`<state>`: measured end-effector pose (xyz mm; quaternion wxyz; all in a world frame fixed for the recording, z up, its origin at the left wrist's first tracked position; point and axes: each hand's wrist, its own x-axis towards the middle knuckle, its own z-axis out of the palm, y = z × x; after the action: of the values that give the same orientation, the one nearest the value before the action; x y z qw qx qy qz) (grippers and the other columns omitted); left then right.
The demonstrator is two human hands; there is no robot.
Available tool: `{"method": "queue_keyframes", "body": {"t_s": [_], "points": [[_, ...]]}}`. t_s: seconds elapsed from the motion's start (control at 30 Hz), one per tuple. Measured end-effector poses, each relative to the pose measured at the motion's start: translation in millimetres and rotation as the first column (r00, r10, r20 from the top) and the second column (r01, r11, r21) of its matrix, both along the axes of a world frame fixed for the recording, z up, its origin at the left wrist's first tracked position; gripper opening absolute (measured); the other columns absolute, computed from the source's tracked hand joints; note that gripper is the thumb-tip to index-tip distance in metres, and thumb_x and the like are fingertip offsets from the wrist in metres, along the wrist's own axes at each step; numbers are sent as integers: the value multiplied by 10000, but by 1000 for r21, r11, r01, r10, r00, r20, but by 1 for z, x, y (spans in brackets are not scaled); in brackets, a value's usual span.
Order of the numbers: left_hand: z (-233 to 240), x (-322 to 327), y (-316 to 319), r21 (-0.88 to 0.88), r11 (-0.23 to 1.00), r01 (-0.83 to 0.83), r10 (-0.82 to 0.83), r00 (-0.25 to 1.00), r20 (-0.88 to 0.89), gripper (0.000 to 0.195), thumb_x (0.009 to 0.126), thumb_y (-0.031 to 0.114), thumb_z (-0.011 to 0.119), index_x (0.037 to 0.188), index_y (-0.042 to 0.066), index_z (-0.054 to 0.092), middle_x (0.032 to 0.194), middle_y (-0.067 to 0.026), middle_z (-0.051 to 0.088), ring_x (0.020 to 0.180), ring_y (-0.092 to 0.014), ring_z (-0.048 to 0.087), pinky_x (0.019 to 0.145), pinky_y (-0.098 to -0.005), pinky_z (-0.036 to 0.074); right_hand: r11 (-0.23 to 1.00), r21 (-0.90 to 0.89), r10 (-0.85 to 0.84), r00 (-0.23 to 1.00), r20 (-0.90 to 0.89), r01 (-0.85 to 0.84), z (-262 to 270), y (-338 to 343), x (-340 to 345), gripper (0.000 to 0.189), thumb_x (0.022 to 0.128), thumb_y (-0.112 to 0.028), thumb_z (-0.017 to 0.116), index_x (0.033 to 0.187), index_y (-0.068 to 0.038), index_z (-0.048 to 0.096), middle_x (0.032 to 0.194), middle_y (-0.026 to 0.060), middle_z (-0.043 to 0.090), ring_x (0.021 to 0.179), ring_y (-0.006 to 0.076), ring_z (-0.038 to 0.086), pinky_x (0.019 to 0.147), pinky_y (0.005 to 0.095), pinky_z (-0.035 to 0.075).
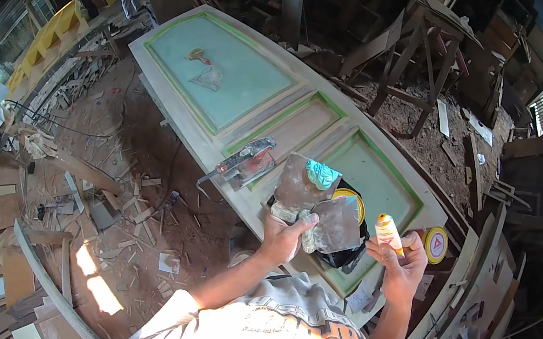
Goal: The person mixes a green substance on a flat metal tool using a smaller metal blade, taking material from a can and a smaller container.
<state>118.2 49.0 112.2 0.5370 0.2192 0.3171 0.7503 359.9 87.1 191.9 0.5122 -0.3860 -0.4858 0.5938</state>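
My left hand [282, 237] grips two flat metal putty spreaders by their putty-crusted handles. The upper spreader [294, 179] carries a dollop of turquoise putty [323, 174] near its corner. The lower spreader [334, 229] looks bare apart from smears. In my right hand [400, 263] is a small white-and-orange squeeze tube [388, 236], held upright with its orange tip up. Behind the spreaders, a yellow-rimmed can [352, 199] is partly hidden, with black plastic [342, 259] around it. Both hands are above the near end of a long panelled wooden door [282, 102].
An electric sander [251, 162] rests on the door's left side. Farther up lies a scraper-like sheet [209, 78] below a yellowish lump [196, 54]. A round yellow lid [436, 244] is at the near right. Wood scraps [151, 215] litter the floor; a person [127, 0] stands far back.
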Motion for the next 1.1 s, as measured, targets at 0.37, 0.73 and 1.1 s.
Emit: {"method": "queue_keyframes", "body": {"t_s": [0.37, 0.73, 1.1], "points": [[-5, -1, -5, -15, 1000, -3, 4, 1000, 13, 529, 942, -77, 706, 1450, 17, 589, 1334, -54, 695, 1200, -145, 661, 1060, -356, 534, 980, -43, 196, 975, 104, -192, 11, -8, -10, 256, 987, 169, 542, 1168, -7, 497, 1008, 142, 702, 892, 205, 734, 780, 295, 586], [2, -3, -9, -66, 998, 8, -10, 999, -40, 537, 920, -68, 721, 1435, 28, 605, 1308, -57, 711, 1191, -158, 679, 1053, -366, 553, 886, 165, 92, 514, 853, -433, 38, 13, -9, 426, 1050, -41, 591, 1474, -45, 552, 817, 158, 678, 665, 323, 659, 648, 363, 504], [9, 9, -4, 4, 1000, -22, 22, 999, -32, 505, 909, -88, 685, 1402, 2, 623, 1290, -79, 713, 1150, -156, 690, 1047, -344, 543, 725, 404, -82, 513, 854, -558, 20, 23, -5, 380, 976, -30, 717, 1342, -39, 617, 811, 181, 747, 688, 404, 737, 562, 460, 552]]}}
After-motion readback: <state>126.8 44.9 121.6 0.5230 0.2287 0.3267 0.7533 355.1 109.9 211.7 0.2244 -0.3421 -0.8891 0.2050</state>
